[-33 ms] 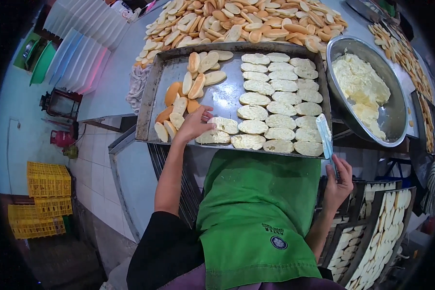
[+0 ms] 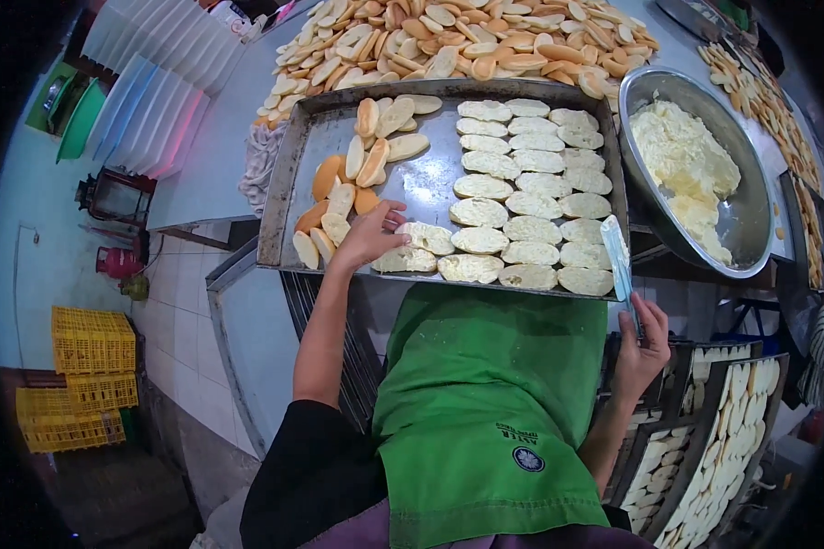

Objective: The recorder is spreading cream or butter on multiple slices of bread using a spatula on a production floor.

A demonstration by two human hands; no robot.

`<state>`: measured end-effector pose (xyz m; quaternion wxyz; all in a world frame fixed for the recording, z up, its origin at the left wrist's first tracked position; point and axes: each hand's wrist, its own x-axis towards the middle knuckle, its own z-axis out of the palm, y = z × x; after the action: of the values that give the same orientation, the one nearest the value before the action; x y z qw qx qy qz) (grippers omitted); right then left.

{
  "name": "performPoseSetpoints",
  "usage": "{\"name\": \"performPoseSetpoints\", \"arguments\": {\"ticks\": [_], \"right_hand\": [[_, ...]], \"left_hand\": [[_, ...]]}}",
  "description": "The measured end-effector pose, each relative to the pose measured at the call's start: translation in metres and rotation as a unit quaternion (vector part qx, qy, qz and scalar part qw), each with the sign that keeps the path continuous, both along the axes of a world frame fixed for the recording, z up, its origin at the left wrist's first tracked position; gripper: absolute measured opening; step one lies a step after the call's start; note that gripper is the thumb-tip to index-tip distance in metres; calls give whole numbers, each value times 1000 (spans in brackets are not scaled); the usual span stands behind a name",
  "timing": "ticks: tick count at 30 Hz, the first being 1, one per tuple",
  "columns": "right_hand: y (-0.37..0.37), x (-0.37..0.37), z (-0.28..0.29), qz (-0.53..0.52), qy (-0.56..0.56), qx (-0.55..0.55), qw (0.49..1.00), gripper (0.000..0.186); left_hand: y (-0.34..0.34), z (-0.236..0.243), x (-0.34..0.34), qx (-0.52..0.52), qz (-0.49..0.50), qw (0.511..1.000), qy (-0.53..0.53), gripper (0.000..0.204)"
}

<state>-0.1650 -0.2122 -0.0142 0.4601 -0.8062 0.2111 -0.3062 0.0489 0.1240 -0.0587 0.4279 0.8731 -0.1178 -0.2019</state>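
Note:
A worn metal baking tray lies before me. Rows of oval bread slices coated with pale cream fill its right part. Plain oval bread pieces, some with browned crusts, lie loosely at its left. My left hand is over the tray's near edge, fingers apart, its tips at the left end of a coated slice. At the tray's near right corner, my right hand grips a light-blue spatula; its blade is raised and smeared with cream.
A steel bowl of pale cream stands right of the tray. Behind the tray is a large heap of bread pieces. Filled trays lean at the lower right. Yellow crates and stacked plastic containers are at the left.

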Motion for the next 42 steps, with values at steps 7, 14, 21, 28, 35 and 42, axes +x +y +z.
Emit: {"name": "performPoseSetpoints", "arguments": {"ticks": [7,14,21,28,35,42], "right_hand": [[-21,-6,-3,7,-21,14,1000,26],[-84,-19,33,-111,22,-45,993,20],[-143,25,98,-106,164,-331,923,13],[-175,105,106,4,384,-495,779,8],[-149,148,87,148,381,-591,695,9],[-198,138,137,316,374,-355,796,19]], "left_hand": [[40,17,21,-57,136,970,-191,22],[53,8,21,244,109,918,-294,32],[70,7,21,317,138,892,-290,42],[99,-11,47,116,225,947,-198,28],[70,25,44,-252,366,891,-93,29],[43,72,14,-521,247,802,155,42]]}}
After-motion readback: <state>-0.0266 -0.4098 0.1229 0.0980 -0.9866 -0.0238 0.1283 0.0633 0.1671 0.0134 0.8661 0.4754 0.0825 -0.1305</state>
